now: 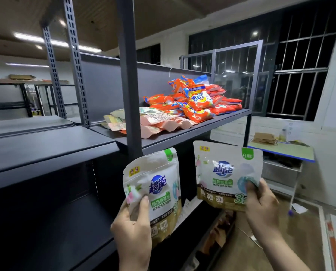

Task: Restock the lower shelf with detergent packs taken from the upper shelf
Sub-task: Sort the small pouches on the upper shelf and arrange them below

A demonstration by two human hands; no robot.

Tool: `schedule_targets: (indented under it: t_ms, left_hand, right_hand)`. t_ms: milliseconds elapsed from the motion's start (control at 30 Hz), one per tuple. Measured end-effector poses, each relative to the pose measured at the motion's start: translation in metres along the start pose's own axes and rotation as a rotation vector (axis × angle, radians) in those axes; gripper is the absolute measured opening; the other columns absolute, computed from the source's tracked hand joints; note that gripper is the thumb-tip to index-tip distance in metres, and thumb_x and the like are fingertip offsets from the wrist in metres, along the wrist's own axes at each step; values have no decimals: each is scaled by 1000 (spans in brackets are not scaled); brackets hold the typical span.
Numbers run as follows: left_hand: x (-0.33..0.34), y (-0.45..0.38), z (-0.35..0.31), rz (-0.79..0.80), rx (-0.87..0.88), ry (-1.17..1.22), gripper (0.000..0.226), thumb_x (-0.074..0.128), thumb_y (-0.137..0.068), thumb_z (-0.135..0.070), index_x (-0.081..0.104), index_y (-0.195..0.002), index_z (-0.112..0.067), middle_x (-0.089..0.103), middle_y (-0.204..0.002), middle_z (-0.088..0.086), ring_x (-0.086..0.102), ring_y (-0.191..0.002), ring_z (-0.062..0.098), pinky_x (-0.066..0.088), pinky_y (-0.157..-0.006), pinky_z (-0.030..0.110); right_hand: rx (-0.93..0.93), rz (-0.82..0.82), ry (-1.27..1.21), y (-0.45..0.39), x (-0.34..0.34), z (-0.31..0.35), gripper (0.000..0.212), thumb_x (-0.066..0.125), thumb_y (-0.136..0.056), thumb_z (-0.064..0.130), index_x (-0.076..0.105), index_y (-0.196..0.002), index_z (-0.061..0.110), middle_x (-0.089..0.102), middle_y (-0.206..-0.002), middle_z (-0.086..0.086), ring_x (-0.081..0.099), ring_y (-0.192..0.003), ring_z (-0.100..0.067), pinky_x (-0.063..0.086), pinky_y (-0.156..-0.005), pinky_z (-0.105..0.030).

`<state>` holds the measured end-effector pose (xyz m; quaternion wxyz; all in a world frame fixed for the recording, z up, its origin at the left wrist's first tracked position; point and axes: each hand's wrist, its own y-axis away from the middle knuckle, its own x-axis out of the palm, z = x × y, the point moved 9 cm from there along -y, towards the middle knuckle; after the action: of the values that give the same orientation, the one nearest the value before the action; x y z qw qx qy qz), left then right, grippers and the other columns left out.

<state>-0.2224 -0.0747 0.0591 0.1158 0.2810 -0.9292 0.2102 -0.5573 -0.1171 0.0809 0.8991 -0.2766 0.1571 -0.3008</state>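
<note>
Hands: left hand point(132, 229), right hand point(261, 210) each gripping one white pack: left pack point(155, 182), right pack point(225, 173).

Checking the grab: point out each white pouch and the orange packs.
Left pouch point(159, 184): head view, blue logo.
Right pouch point(222, 169): head view, blue logo.
Orange packs point(199, 101): head view, front pack.

You see long bright ceiling lights point(54, 42) glowing up high to the left of the grey post point(127, 75). Right of the post, the window point(292, 61) is black and shows little light spots. Under the post it gets very dark. The picture bends at its edges and looks a bit soft.
</note>
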Motion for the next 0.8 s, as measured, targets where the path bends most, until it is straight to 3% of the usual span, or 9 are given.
schedule_targets:
  t_ms: [67,167,333,467,567,633,700,800]
  left_hand:
    - [17,-7,1,2,25,-8,26,66,-87,-8,76,-86,-32,75,-85,-3,73,-82,18,57,-80,42]
    - [41,-21,2,-14,67,0,35,67,-85,-7,75,-84,-41,75,-83,-5,73,-81,15,59,-76,41]
    - [80,-46,13,-50,104,17,26,67,-85,-7,75,-82,-32,75,-83,-6,73,-81,14,58,-79,45]
    - [116,-71,4,-38,151,26,39,66,-87,-11,73,-84,-50,75,-85,-10,72,-83,11,57,-80,41]
    - [136,-89,-8,-43,212,24,26,69,-87,-20,74,-88,-45,75,-88,-10,72,-84,12,57,-79,42]
    - [145,-98,-16,-61,277,-7,19,66,-88,-19,74,-100,-31,75,-89,-10,72,-85,12,57,-78,41]
    - [149,-110,-20,-111,315,-42,20,64,-88,-17,73,-106,-19,75,-89,-10,72,-84,10,58,-77,37]
    - [152,-122,-27,-200,383,-52,13,68,-87,-16,75,-91,-27,73,-79,-17,70,-73,1,55,-64,15]
  right_hand:
    - [-17,-1,-13,-22,6,-1,22,47,-97,31,56,-88,14,63,-79,-5,59,-77,-27,47,-71,-44]
    - [-68,-5,-35,-58,20,2,22,47,-97,32,56,-88,13,62,-75,-3,58,-71,-23,47,-68,-42]
    - [-187,11,-132,-129,54,13,33,47,-97,36,49,-81,7,50,-70,-15,41,-63,-13,36,-62,-31]
    - [-268,22,-249,-182,85,30,21,47,-99,29,55,-91,10,56,-70,13,49,-64,4,36,-60,-8]
    - [-302,8,-277,-210,110,34,12,48,-99,24,55,-93,16,59,-73,25,53,-69,14,36,-62,-3]
    - [-276,30,-349,-229,130,31,9,50,-99,25,57,-99,20,62,-80,22,55,-76,13,40,-70,-5]
    - [-235,62,-425,-250,156,28,13,50,-98,25,60,-106,19,65,-91,14,60,-87,-1,45,-80,-17]
    - [-212,111,-473,-283,200,29,15,50,-98,23,62,-107,19,63,-90,12,58,-90,-10,45,-81,-21]
